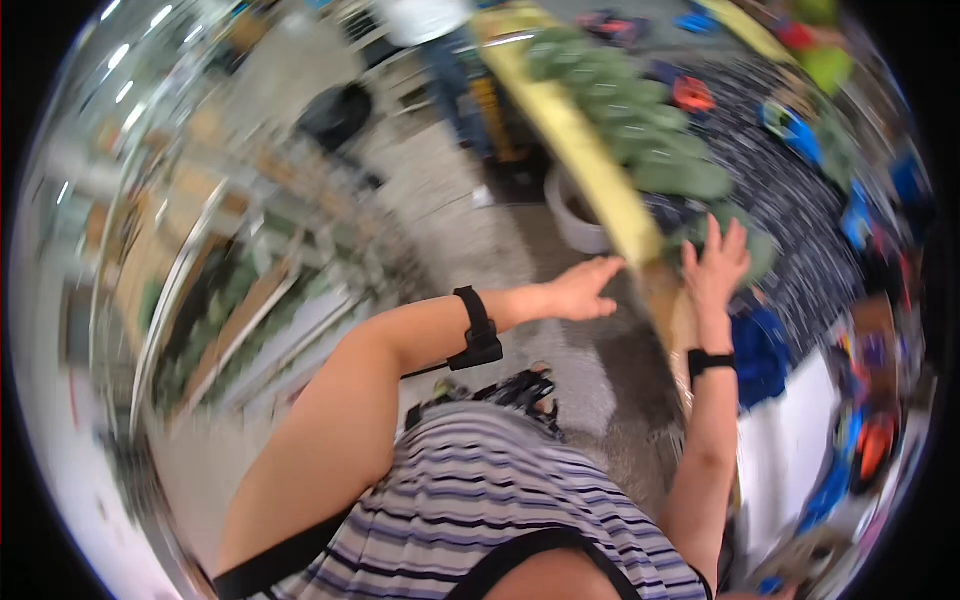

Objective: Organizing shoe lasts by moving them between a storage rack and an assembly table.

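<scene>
My left hand (585, 288) is held out over the floor beside the table's yellow edge (600, 180). Its fingers are stretched out with the thumb apart, and nothing shows in it. Fingers spread, my right hand (717, 268) is over the table, at a round dark-green flat piece (762, 250); whether it presses on the piece is blurred. Beyond it, a long overlapping row of similar green rounded pieces (640, 125) lies along the table edge. Bunched blue cloth (758, 355) is beside my right wrist.
A dark striped cloth (810, 215) covers much of the table. Orange (692, 94) and blue (790, 130) objects lie on it. Under the edge stands a whitish bucket (578, 210). A person in jeans (455, 85) stands at the far end. A rack with green pieces (230, 300) is at left.
</scene>
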Demonstrator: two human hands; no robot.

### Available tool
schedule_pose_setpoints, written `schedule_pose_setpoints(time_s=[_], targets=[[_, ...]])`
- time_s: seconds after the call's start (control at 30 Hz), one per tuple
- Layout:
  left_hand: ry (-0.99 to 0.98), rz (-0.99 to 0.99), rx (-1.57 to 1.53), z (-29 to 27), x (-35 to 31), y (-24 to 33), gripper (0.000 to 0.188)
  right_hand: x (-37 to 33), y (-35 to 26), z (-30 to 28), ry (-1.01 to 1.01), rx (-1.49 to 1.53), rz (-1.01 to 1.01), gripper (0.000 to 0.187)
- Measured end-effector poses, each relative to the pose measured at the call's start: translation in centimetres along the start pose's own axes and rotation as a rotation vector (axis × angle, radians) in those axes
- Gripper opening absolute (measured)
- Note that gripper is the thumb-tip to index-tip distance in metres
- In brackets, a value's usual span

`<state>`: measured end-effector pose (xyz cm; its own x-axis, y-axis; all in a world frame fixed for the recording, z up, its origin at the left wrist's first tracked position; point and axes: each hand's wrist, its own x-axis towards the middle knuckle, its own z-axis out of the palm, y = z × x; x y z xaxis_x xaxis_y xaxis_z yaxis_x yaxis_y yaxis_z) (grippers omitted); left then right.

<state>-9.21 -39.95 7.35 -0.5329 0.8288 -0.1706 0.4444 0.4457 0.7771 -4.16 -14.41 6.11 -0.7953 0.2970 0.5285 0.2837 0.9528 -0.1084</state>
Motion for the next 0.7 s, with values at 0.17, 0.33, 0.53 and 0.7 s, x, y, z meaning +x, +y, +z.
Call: schedule_pose_setpoints(time_s=[0.17,0.33,0.53,0.7], targets=[[0.115,-0.389,-0.088,-2.7,-18.0,-7.6,0.062,0.4,-0.9,1.9,0.013,-0.015,-0.389,0.021],[0.488,-0.683,-0.102,-3.8,-35.0,-8.5,0.048,1.2,-1.6,2.6,-0.124,-0.224,-0.288,0.022],[0.984,-0.682,-0.302,-6.7,-45.4,-8.8,0.035,-0.2,-8.7,2.8,-0.032,-0.004,-0.145,0.030],[1.312,-0.430,-0.101,-15.6,-49.3,-8.9,0.019,-6.8,-25.3,1.6,-0.238,0.576,-0.178,0.029]])
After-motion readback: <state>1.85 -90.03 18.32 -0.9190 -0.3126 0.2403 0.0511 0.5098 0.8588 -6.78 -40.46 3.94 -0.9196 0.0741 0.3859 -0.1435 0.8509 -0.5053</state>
